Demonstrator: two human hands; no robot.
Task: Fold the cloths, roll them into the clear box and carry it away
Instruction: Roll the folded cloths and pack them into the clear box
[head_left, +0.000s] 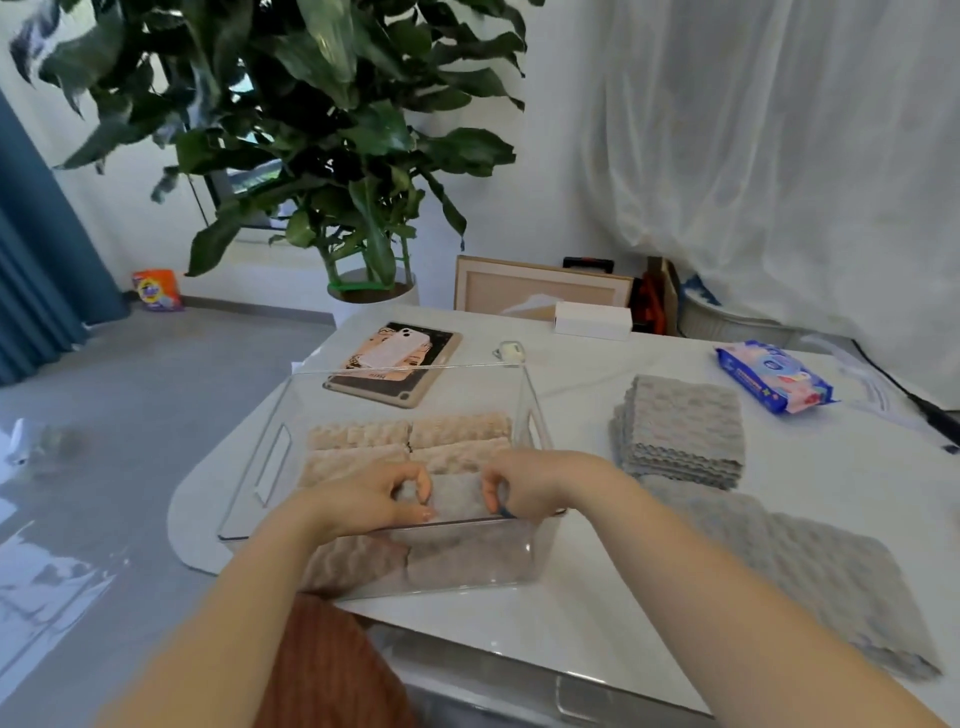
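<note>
Grey roll between hands, near edge of box

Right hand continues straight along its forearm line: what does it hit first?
The right hand grips the grey roll; pushing on, it would probably meet the beige rolls packed behind it in the clear box. Depth is unclear.

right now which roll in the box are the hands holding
The grey roll nearest the person, pinched between left hand and right hand; the beige rolls lie behind it.
</note>
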